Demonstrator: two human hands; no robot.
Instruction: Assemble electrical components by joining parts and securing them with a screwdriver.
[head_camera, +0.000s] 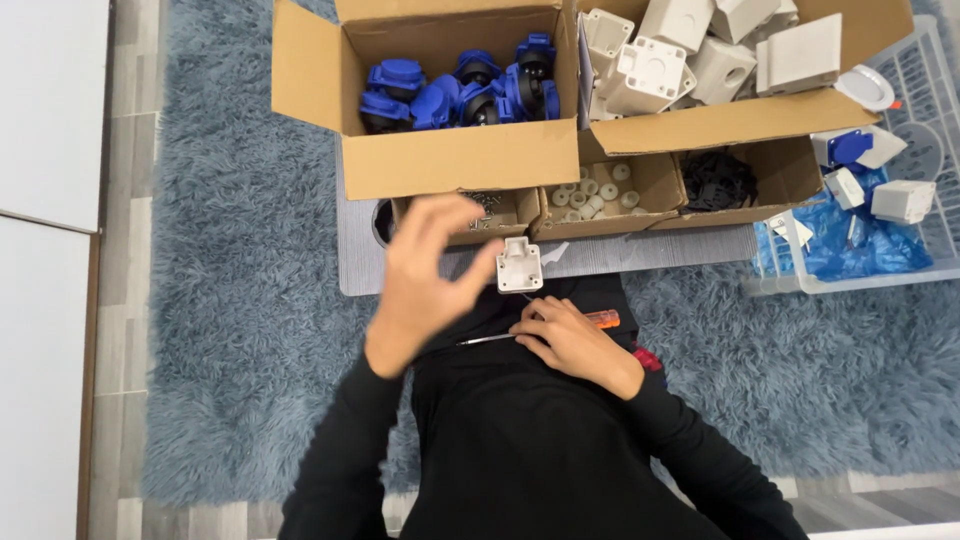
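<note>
Head view: blue shag rug (230, 300) fills the floor. Box of blue parts (455, 90) at 12 o'clock, box of white housings (700, 60) at 1 o'clock, wire basket (905, 170) with blue bag at 2 o'clock. Three small trays sit below the boxes: screws (490, 208), white caps (592, 192), black bits (718, 180). Grey mat (360, 270) under them. Left hand (425, 275) raised, fingers curled half open, thumb touching white square part (519, 265) at centre. Right hand (575, 340) lies at 6 o'clock of the part, grip closed on orange-handled screwdriver (603, 319), shaft pointing to 9 o'clock.
</note>
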